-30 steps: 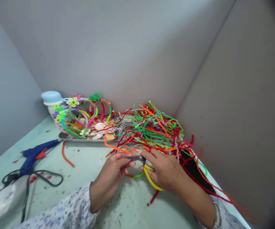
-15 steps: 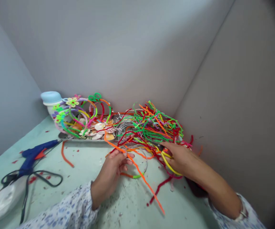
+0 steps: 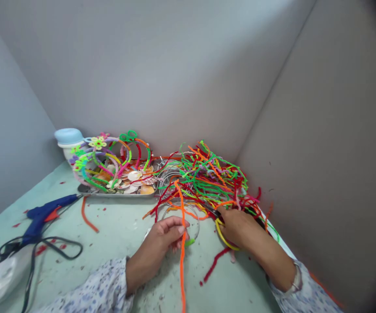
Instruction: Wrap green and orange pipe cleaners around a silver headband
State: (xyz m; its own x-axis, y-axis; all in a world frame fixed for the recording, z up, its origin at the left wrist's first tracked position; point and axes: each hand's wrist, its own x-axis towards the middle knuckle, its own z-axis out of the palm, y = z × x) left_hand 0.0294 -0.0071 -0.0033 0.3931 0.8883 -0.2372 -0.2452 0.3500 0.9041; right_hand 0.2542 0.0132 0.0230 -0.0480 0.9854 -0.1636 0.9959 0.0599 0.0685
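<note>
My left hand (image 3: 161, 243) pinches an orange pipe cleaner (image 3: 182, 269) between thumb and fingers; the strand runs nearly upright, its lower end leaving the picture. Just behind these fingers is a thin wire ring (image 3: 198, 224) with a short green wrapped stretch (image 3: 190, 242); whether the hand also grips it I cannot tell. My right hand (image 3: 240, 226) is closed round scissors with yellow handles (image 3: 222, 238) and dark blades (image 3: 211, 210), which point left toward the pile of loose pipe cleaners (image 3: 214, 174). A dark red pipe cleaner (image 3: 214, 266) lies below this hand.
Left of the pile, a metal tray (image 3: 119, 195) holds seashells (image 3: 134, 175) and pipe-cleaner-wrapped hoops (image 3: 148, 152). Bare wire rings (image 3: 170, 176) lie beside it. A blue glue gun (image 3: 41, 213) with its cord, a white bottle with blue lid (image 3: 68, 136), and grey walls surround the table.
The orange pipe cleaner has swung from a slant to nearly upright. My left hand has shifted a little right. My right hand has moved slightly left and down, bringing the scissor blades into clearer view.
</note>
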